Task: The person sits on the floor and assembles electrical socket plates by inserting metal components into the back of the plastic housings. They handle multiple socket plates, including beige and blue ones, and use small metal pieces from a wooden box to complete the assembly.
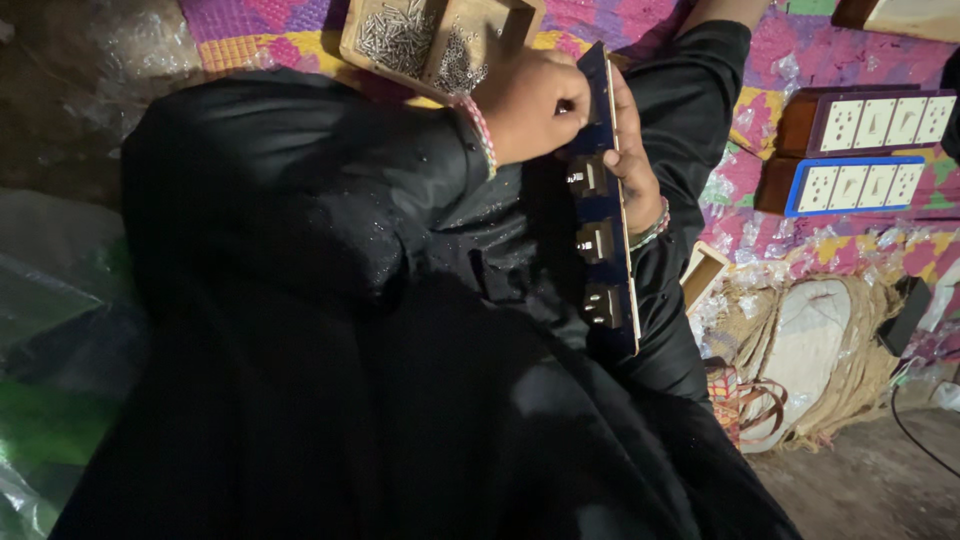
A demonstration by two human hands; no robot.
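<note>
Switch board (610, 215), dark blue, on edge over the lap, centre-right. Left hand (530, 105): fingers curled shut at its top end; contents cannot be told. Right hand (635, 165): gripping its back edge. Screw tray (430, 40) at 12 o'clock.

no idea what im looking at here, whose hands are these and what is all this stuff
This is one picture from a camera worn on a person's head, looking down at their own lap and hands; there is no machine. The person wears black clothing and sits on a colourful woven mat.

The right hand grips the edge of a long dark blue switch panel, seen from its back, where three switch modules show. The left hand presses its fingertips against the panel's top end; whether it pinches something small there is too hard to tell.

Above the hands sits a wooden tray of small metal screws. To the right lie two finished switchboards, one maroon-framed, one blue-framed, and lower down a woven straw item.
</note>
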